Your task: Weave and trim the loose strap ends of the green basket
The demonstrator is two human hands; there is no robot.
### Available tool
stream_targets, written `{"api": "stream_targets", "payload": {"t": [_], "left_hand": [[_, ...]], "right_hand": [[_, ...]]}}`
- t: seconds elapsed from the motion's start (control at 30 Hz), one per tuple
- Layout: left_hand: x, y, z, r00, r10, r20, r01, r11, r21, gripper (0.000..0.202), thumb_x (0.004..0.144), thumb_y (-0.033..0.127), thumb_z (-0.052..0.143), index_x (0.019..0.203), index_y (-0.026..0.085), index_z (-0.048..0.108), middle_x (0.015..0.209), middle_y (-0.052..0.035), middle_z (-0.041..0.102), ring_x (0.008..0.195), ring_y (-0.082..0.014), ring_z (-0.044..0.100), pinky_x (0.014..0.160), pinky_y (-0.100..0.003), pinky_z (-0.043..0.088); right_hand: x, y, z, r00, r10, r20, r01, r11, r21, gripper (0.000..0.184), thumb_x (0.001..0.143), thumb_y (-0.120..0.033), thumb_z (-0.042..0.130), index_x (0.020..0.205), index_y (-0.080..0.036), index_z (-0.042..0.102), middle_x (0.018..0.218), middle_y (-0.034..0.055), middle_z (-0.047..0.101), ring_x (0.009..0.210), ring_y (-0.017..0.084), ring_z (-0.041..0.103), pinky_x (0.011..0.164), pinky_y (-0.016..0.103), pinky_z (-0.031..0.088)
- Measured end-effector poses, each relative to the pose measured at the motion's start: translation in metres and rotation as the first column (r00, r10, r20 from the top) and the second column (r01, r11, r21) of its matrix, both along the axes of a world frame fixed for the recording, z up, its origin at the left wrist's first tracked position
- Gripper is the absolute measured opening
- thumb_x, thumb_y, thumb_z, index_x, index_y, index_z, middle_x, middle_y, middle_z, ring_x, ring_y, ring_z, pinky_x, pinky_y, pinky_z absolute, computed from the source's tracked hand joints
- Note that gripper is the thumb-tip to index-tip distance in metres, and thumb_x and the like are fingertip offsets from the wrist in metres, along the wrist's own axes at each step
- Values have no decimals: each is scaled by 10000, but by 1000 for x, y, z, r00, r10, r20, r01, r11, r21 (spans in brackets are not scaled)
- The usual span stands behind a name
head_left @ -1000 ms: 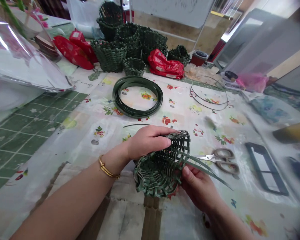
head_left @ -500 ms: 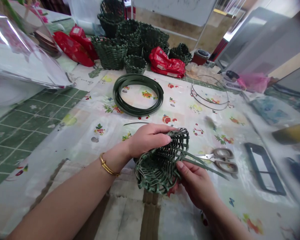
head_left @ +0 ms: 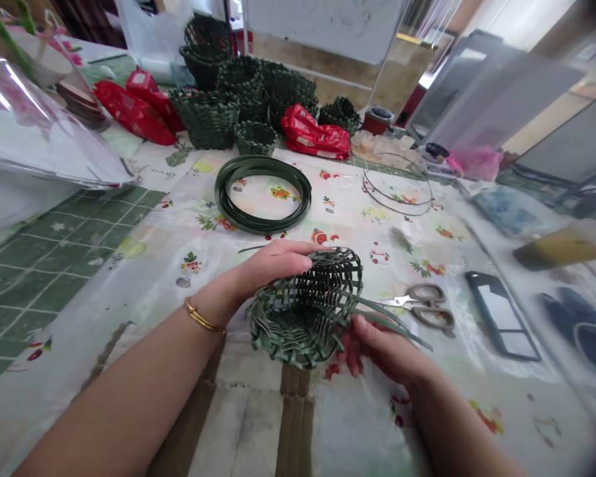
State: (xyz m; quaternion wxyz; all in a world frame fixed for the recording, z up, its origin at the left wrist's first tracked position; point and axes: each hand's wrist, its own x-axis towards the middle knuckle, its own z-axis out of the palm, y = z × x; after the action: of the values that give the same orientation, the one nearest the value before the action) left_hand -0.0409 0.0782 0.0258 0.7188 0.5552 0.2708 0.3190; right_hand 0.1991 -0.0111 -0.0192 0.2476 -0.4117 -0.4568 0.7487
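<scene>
A small, partly woven dark green basket (head_left: 305, 308) lies on its side between my hands, its mouth turned toward me. My left hand (head_left: 268, 265) wraps over its top edge and grips it. My right hand (head_left: 382, 348) is closed on the basket's right side, where loose green strips (head_left: 395, 321) stick out to the right. A gold bangle sits on my left wrist.
Scissors (head_left: 424, 311) and a black phone (head_left: 501, 324) lie right of the basket. A coil of green strip (head_left: 263, 193) and a wire ring (head_left: 397, 192) lie farther back. Several finished green baskets (head_left: 243, 99) and red bags (head_left: 315, 132) line the far edge. Clear plastic (head_left: 40, 132) is at left.
The view has swung a little, so everything sits lower left in the picture. My right hand has slid lower along the basket's side, and the basket's mouth has turned more toward me.
</scene>
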Motion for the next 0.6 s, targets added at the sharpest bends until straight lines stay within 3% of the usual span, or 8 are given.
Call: {"api": "stream_targets", "payload": {"t": [0.07,0.17,0.27,0.37,0.5,0.6], "left_hand": [[-9,5,-1,1000,-1,15,3,991,-131,523,675,316,666,1160,120,680,1138,-119,706,1046,-297,647,912,-393,499],[-25,15,-2,986,112,-122,-133,973,-189,461,644,287,741,1075,127,714,996,-102,749,847,-220,693,788,-319,538],[-39,23,-1,918,292,-267,-324,942,-83,384,645,285,785,1003,158,733,865,-64,761,717,-162,684,712,-281,547],[-42,24,2,871,402,-282,-413,910,20,386,670,305,771,1024,160,716,898,-69,756,728,-159,684,714,-292,553],[-27,17,7,861,412,-297,-386,911,146,316,704,308,743,982,160,730,931,-63,752,813,-174,679,800,-314,532],[-14,11,11,813,437,-384,-265,866,424,266,776,326,663,978,168,736,912,-53,754,848,-197,675,835,-338,514]], "right_hand": [[9,1,9,999,28,19,-29,998,63,412,854,-580,580,927,-191,694,722,45,710,520,128,617,486,246,441],[11,-1,18,996,-91,4,90,988,128,400,788,-534,686,979,-182,686,729,36,706,536,126,616,516,252,464],[5,-3,19,981,-191,41,182,969,167,342,730,-460,761,914,-182,686,724,28,701,545,122,605,559,268,496],[-2,-3,15,945,-273,180,212,931,298,290,742,-437,739,889,-196,675,734,15,687,573,123,607,583,270,509],[-9,-2,9,920,-292,261,167,895,413,273,781,-448,671,893,-199,673,763,23,685,603,141,617,591,286,517],[-13,-2,8,915,-290,279,136,875,464,249,778,-436,659,850,-200,685,753,24,690,615,155,618,591,295,519]]}}
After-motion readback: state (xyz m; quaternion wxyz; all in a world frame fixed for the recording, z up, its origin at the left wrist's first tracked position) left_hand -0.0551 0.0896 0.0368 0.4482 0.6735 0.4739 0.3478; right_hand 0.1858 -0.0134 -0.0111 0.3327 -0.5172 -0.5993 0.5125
